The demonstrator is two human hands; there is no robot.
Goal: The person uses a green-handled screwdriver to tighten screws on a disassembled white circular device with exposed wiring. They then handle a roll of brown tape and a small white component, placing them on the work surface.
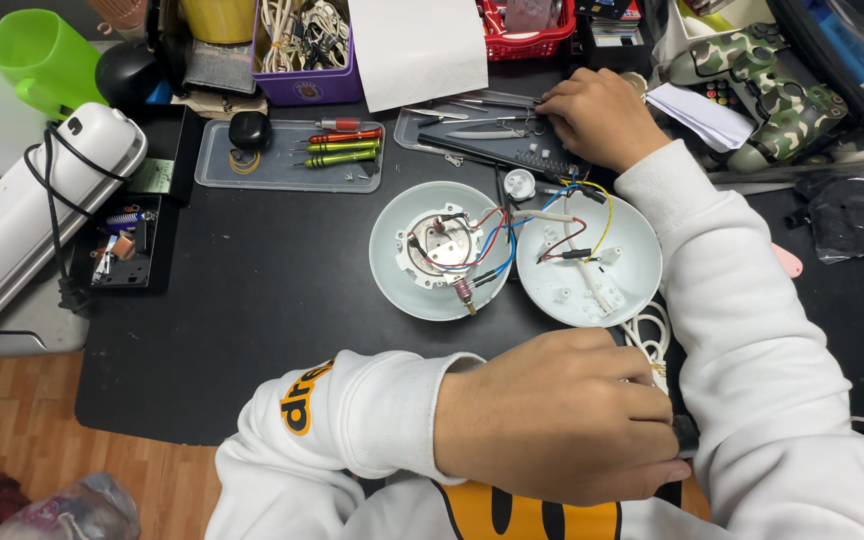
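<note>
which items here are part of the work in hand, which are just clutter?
In use: two opened white round shells joined by coloured wires; tool tray under right hand; white cable by left hand.

Lying about: green cup, camouflage game controller, red basket, screwdriver tray.

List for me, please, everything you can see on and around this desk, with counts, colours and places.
Round shells: two, white, opened at desk centre, joined by red, blue and yellow wires.
Screwdrivers: several, red and green, in the grey tray.
Tool tray: one, grey, tweezers and blades, upper middle.
Box: one, purple, holding cables, top.
Cup: one, green, top left.
Appliance: one, white, long, left edge.
Game controller: one, camouflage, top right.
Basket: one, red, top.
Cord: one, white, beside the right shell.
Left hand: low centre, on the cord's end.
Right hand: reaching into the tool tray.
</note>
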